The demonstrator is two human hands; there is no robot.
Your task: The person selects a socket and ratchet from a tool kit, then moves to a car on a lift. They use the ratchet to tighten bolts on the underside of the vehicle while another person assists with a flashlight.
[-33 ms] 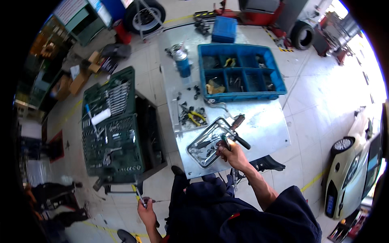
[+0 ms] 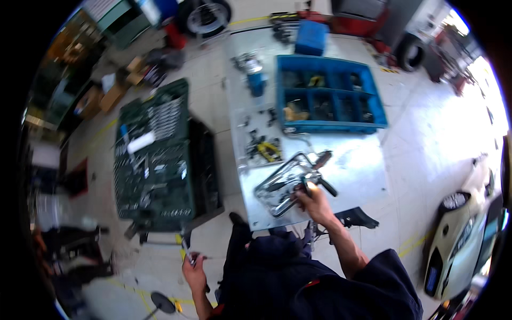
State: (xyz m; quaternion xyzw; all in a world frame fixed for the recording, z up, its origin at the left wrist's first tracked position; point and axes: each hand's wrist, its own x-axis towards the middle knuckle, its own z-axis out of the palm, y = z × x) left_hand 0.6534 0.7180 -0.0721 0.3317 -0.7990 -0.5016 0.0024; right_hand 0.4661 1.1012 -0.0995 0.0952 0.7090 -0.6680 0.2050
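Note:
At the lower left, away from the table, my left hand (image 2: 194, 271) is closed round a slim silver metal tool (image 2: 187, 252) pointing up and away from me; its exact kind is blurred. My right hand (image 2: 314, 201) reaches over the near side of a metal tray (image 2: 273, 175) on the table. Its fingers are closed, with a small dark green bit showing at them; what they hold is smeared. Beside the hand, across the tray's right side, lie a tool with a reddish-brown handle (image 2: 324, 159) and a black handle (image 2: 328, 186). Loose metal tools lie inside the tray.
Yellow-handled pliers (image 2: 268, 152) lie among small parts left of the tray. Beyond stand a blue compartment bin (image 2: 333, 128) and a spray can (image 2: 255, 81). An open green toolbox (image 2: 154, 205) with wrenches and sockets stands left of the table. A car (image 2: 461, 234) is at right.
The whole view has shifted, so the table, bin and toolbox appear further right and slightly higher. Both hands keep about the same places and grips.

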